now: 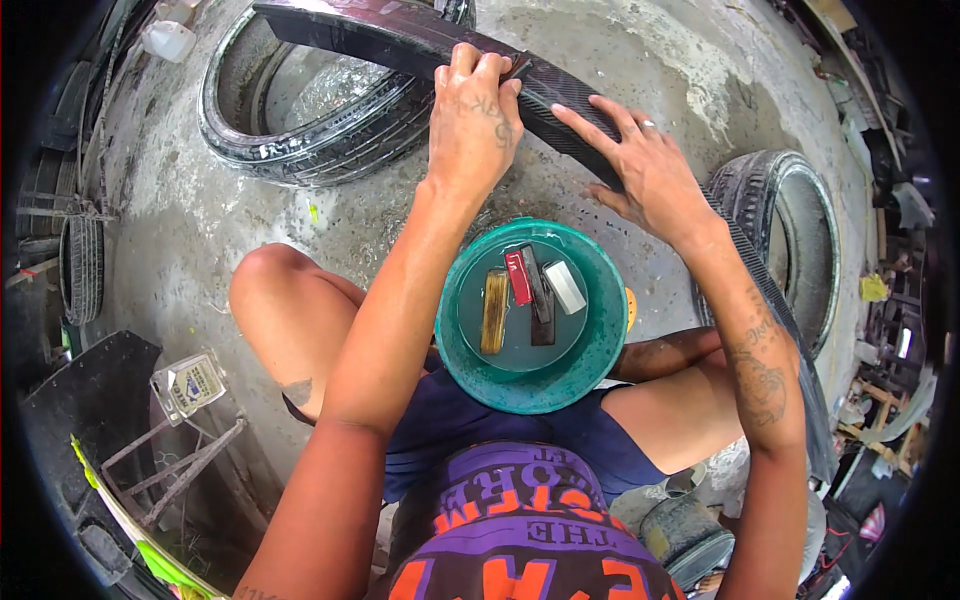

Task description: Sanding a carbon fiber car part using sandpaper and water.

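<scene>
A long, curved black strip with a woven carbon-fibre look point(370, 45) stretches in front of me and bends down along my right side. My left hand point(473, 120) presses on its top with the fingers curled together; a small dark reddish edge shows by the fingertips, but what they hold is hidden. My right hand point(650, 175) lies across the strip farther right, fingers spread and thumb near the close edge. Between my legs stands a green bucket point(455, 370) of cloudy water. In it are a yellow-brown block point(494, 310), a red block point(518, 278), a dark flat bar point(542, 315) and a white block point(565, 287).
One tyre point(300, 160) lies under the strip at the far left; another tyre point(810, 240) is at the right. A metal-framed stand point(180, 430) is at the lower left. A translucent jug point(168, 40) sits on the stained concrete floor point(640, 90) at the far left.
</scene>
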A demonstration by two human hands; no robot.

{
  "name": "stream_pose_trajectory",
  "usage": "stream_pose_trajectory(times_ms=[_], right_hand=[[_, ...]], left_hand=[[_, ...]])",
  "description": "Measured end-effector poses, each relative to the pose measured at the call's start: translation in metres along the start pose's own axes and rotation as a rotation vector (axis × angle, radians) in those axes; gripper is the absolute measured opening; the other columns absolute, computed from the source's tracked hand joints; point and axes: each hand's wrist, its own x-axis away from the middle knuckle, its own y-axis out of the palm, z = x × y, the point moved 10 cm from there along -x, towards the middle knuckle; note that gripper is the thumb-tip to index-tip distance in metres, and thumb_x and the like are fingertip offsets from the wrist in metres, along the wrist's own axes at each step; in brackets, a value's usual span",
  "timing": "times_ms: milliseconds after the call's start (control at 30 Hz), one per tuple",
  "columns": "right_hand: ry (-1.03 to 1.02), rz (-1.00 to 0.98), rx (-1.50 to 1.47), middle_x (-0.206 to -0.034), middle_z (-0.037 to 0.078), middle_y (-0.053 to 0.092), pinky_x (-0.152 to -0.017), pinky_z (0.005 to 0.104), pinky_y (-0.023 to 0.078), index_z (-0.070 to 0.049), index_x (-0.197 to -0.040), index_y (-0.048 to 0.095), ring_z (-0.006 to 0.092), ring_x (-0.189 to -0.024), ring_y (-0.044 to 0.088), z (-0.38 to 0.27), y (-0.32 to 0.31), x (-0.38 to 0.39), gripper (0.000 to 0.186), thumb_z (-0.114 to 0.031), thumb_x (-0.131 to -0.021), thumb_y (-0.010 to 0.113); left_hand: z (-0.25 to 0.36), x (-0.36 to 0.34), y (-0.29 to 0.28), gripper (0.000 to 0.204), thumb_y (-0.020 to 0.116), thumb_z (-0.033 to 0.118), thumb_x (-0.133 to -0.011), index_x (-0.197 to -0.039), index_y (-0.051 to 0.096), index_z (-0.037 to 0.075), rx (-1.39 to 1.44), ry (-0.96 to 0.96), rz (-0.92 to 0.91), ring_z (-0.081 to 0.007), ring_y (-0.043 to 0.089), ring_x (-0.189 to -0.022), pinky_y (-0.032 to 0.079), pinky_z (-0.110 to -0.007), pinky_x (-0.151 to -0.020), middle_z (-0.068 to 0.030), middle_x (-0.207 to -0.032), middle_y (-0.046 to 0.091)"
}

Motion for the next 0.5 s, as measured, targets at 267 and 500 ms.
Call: stream_pose_trajectory(times_ms=[267,500], right_hand=[[-0.032,0.048,0.143,-0.168,0.010,0.039,-0.104,0.0561,0.056,-0.050,-0.170,0.020,0.0392,-0.138,0.056,0.002,-0.009,0.014,0.109,-0.020,-0.088,0.085],[-0.060,0.053,0.144,-0.169,0.010,0.039,-0.110,0.0552,0.052,-0.047,-0.169,0.025,0.0388,-0.142,0.054,0.003,-0.002,0.011,0.108,-0.020,-0.085,0.087]], left_hand=[[0.001,-0.002,-0.001,0.018,0.071,0.005,-0.094,-0.111,0.071,0.000,0.001,-0.005,0.006,-0.0421,0.064,-0.099,0.053,-0.050,-0.090,-0.0186,-0.109,0.065],[-0.003,-0.002,0.003,0.020,0.072,0.005,-0.094,-0.113,0.073,0.000,-0.029,0.021,-0.009,-0.0425,0.065,-0.099,0.054,-0.050,-0.090,-0.0195,-0.108,0.065]])
